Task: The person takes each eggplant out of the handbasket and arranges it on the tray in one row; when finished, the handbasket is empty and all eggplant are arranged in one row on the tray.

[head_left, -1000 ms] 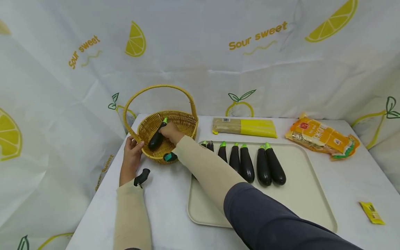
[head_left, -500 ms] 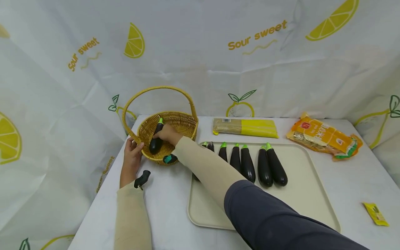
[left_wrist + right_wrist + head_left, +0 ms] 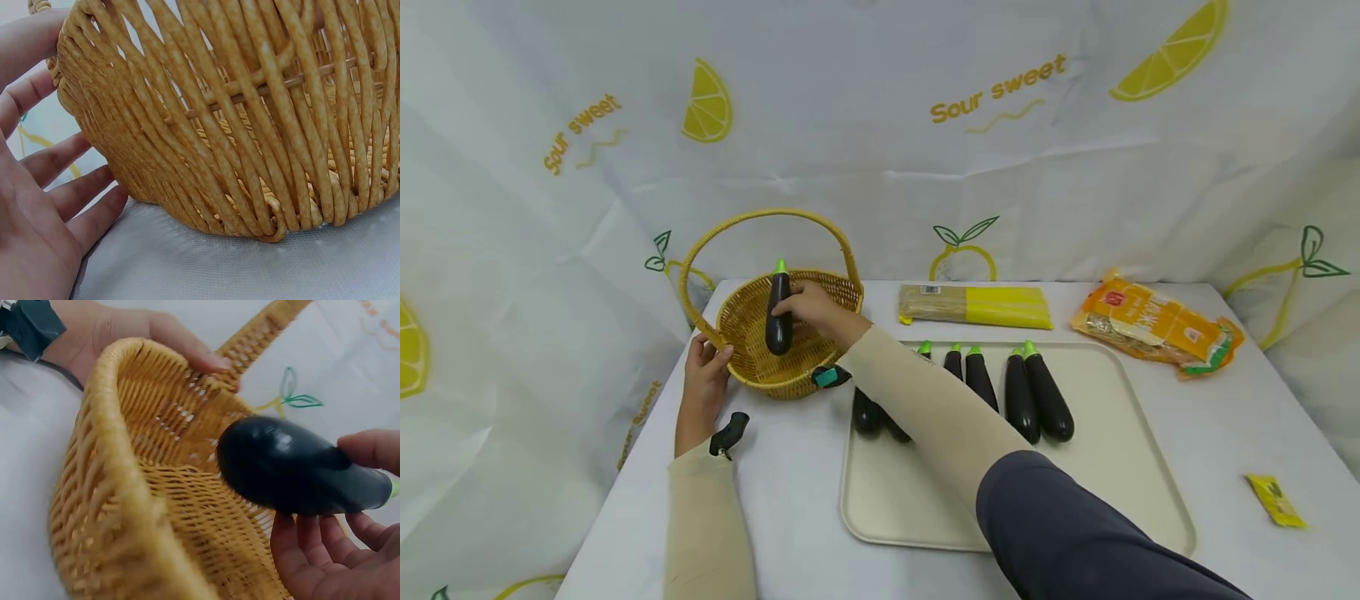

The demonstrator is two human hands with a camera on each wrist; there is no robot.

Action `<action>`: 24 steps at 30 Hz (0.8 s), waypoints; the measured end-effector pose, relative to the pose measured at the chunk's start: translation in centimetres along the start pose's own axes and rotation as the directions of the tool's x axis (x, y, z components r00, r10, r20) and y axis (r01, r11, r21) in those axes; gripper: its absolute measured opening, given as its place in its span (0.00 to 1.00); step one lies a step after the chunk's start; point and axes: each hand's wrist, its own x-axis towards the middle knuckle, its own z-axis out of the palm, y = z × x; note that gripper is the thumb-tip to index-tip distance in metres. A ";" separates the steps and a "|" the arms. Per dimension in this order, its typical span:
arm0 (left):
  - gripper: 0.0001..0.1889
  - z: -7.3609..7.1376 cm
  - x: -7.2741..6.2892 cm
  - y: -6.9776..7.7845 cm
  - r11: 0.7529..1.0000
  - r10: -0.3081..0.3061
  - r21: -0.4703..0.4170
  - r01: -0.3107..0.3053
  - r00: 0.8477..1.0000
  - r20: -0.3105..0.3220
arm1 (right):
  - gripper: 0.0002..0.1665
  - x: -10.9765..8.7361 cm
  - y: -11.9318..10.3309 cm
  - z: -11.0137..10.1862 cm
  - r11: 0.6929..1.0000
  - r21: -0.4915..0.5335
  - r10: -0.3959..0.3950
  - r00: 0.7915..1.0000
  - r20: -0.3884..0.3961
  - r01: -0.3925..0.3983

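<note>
My right hand [image 3: 811,304] holds a dark eggplant [image 3: 778,312] with a green stem end over the wicker basket [image 3: 760,379]. In the right wrist view, thumb and fingers grip the eggplant [image 3: 281,465] from opposite sides, and its rounded end points toward the basket's interior. Bare woven bottom shows beneath it. My left hand [image 3: 703,379] holds the basket's left rim near the foot of the arched handle, thumb at the rim. Its fingers [image 3: 87,190] lie against the outer wall in the left wrist view.
A beige tray [image 3: 1120,500] right of the basket bears several eggplants [image 3: 1047,396], partly hidden by my right forearm. Behind it lies a flat yellow-ended packet [image 3: 973,306]. An orange bag [image 3: 1157,325] lies at the back right, a small yellow sachet [image 3: 1276,500] at the right.
The eggplant has risen from inside the basket and turned more upright in my right hand. The right forearm has shifted, uncovering eggplants at the tray's left. My left hand stays on the basket.
</note>
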 end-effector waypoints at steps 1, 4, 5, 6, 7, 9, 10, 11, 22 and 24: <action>0.18 -0.1 0.0 0.1 1.000 -0.003 0.003 0.003 1.000 -0.004 | 0.35 -0.5 -0.2 -0.4 1.000 0.018 0.003 1.000 0.008 -0.003; 0.18 -0.3 0.0 0.1 1.000 -0.018 0.010 0.018 1.000 -0.013 | 0.35 -1.8 -0.6 -1.5 0.998 0.053 0.013 1.000 0.014 -0.014; 0.18 -0.4 0.1 0.1 1.000 -0.026 0.013 0.026 1.000 -0.015 | 0.35 -2.2 -0.6 -1.9 0.998 0.062 0.013 1.000 0.014 -0.013; 0.19 -0.4 0.1 0.1 0.999 -0.030 0.012 0.031 0.999 -0.014 | 0.34 -2.6 -0.6 -2.3 0.998 0.067 0.013 1.000 0.013 -0.014; 0.19 -0.4 0.1 0.0 0.999 -0.037 0.014 0.037 0.999 -0.017 | 0.34 -3.1 -0.6 -2.7 0.998 0.069 0.013 1.000 0.009 -0.013; 0.19 -0.3 0.0 -0.1 0.999 -0.034 0.015 0.034 0.999 -0.014 | 0.34 -3.9 -0.5 -3.5 0.997 0.074 0.010 1.000 0.005 -0.011; 0.19 -0.2 0.0 -0.1 1.000 -0.028 0.011 0.028 1.000 -0.008 | 0.34 -4.4 -0.5 -3.8 0.997 0.079 0.010 1.000 0.005 -0.010; 0.19 -0.2 -0.1 -0.1 1.000 -0.019 0.005 0.019 1.000 0.000 | 0.34 -4.9 -0.5 -4.1 0.996 0.086 0.010 1.000 0.007 -0.011; 0.18 -0.1 -0.2 -0.4 1.000 0.011 -0.023 -0.011 1.000 0.022 | 0.32 -10.3 0.5 -8.9 0.996 0.089 -0.013 0.999 0.036 0.010; 0.19 -0.1 -0.3 -0.3 1.000 0.009 -0.021 -0.009 1.000 0.014 | 0.32 -11.3 1.0 -10.2 0.997 0.077 -0.023 0.999 0.035 0.020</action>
